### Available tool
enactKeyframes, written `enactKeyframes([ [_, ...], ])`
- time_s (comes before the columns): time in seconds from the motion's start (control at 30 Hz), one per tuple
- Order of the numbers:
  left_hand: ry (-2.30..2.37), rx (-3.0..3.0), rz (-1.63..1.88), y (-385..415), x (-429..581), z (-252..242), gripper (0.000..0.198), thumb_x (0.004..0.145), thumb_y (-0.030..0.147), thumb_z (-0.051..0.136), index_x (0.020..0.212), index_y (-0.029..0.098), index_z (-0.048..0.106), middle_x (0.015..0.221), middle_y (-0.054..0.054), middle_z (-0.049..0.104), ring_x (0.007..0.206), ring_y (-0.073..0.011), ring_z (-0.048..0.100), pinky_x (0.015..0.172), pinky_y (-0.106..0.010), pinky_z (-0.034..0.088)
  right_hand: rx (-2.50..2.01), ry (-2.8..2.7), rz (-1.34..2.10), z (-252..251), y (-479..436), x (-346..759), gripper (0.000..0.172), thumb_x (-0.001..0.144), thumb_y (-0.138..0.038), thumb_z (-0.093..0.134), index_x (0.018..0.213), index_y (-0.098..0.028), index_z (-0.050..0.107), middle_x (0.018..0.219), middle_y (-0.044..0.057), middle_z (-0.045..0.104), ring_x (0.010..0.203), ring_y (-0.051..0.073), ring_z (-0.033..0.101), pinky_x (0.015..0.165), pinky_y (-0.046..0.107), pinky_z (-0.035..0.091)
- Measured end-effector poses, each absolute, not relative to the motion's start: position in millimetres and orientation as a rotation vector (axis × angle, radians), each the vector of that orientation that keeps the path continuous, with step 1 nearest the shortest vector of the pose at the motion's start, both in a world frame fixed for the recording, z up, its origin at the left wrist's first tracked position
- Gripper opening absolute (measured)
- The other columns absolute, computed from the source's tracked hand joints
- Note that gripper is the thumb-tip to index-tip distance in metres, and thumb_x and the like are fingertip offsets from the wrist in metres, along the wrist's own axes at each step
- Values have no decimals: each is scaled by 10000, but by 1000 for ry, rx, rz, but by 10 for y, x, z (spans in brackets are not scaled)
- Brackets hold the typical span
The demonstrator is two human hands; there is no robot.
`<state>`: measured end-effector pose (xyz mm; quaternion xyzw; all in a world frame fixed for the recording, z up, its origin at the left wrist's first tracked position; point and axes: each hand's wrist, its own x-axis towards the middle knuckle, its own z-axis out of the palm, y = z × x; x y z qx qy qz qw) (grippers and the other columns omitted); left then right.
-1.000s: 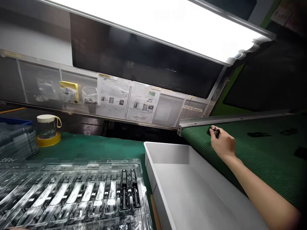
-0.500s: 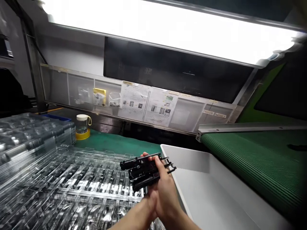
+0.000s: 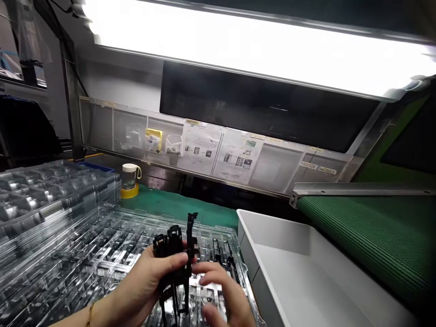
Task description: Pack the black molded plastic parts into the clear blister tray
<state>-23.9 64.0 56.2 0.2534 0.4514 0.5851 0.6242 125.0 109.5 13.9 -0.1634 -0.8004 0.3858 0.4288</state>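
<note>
Several long black plastic parts (image 3: 175, 254) stand roughly upright in front of me, gripped by my left hand (image 3: 146, 281) with the thumb across them. My right hand (image 3: 221, 295) is beside them on the right, fingers curled against the lower ends of the same parts. Both hands hover above a clear plastic blister tray (image 3: 102, 254) with many slots, where two black parts (image 3: 223, 254) lie in the rightmost slots.
A white bin (image 3: 272, 227) stands to the right of the tray. A green conveyor belt (image 3: 368, 231) runs at the far right. Stacked clear trays (image 3: 44, 190) sit at the left, and a jar with a white lid (image 3: 129, 178) on tape at the back.
My right hand came back from the conveyor belt with black parts. The bundle, held flat half a second ago, is turned upright and has moved left over the tray.
</note>
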Motion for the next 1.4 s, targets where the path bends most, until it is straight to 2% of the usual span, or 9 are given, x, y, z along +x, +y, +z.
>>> enactKeyframes([
  [0.1,1126,918,1316,580,-248,541,180,579,196,641,758,189,621,722,-6,649,784,-191,552,751,-286,394,-636,-1863,1183,212,1118,1227,422,682,-496,479,1007,-229,438,859,49,524,728,169,515,652,281,419],
  [0.17,1115,1172,1288,541,-236,507,118,610,223,608,724,200,629,722,-2,634,735,-190,549,714,-298,413,-648,-1852,1199,241,1104,1192,500,655,-533,484,1050,-229,454,894,61,502,753,181,506,661,285,415],
  [0.27,1135,1512,1281,499,-227,457,90,673,232,537,707,228,620,693,12,604,660,-160,528,652,-272,420,-516,-1910,1071,262,1045,1156,353,735,-454,415,998,-248,528,953,67,478,864,200,478,740,297,390],
  [0.43,1083,1675,1374,471,-244,402,209,659,169,556,803,316,594,681,57,605,594,-114,510,592,-208,408,-475,-1929,1009,235,948,1160,339,789,-383,342,1092,-284,455,1099,51,442,1024,212,397,854,320,329],
  [0.9,1247,1503,1127,473,-182,481,117,665,294,529,693,193,581,646,11,548,619,-142,487,581,-235,392,-529,-1947,1133,143,870,1174,387,767,-462,345,1110,-311,444,1158,29,435,1060,218,395,872,317,326],
  [1.0,1325,1326,980,505,-203,599,135,665,314,526,698,186,554,648,21,559,658,-147,499,595,-230,405,-698,-1933,1218,122,852,1225,492,711,-524,407,1168,-348,357,1242,-7,356,1130,225,314,921,340,261],
  [1.1,1350,1742,937,680,-341,686,154,746,289,428,774,185,538,748,-5,576,713,-141,520,643,-229,416,-788,-1895,1265,113,927,1338,592,675,-565,423,1205,-337,291,1259,5,333,1116,236,333,873,350,324],
  [1.23,1301,2298,939,1083,-519,604,183,760,182,393,845,191,555,1039,-78,491,910,-167,467,770,-267,369,-946,-1755,1237,119,1135,1540,446,729,-478,412,1122,-268,416,1148,58,450,1030,219,423,812,327,377],
  [1.4,1167,2607,658,1444,-403,272,295,706,76,418,860,259,591,1073,-77,508,1089,-232,299,871,-413,240,-1064,-1634,1137,19,1305,1688,362,733,-428,438,1046,-249,461,1112,51,465,1017,206,427,813,307,377],
])
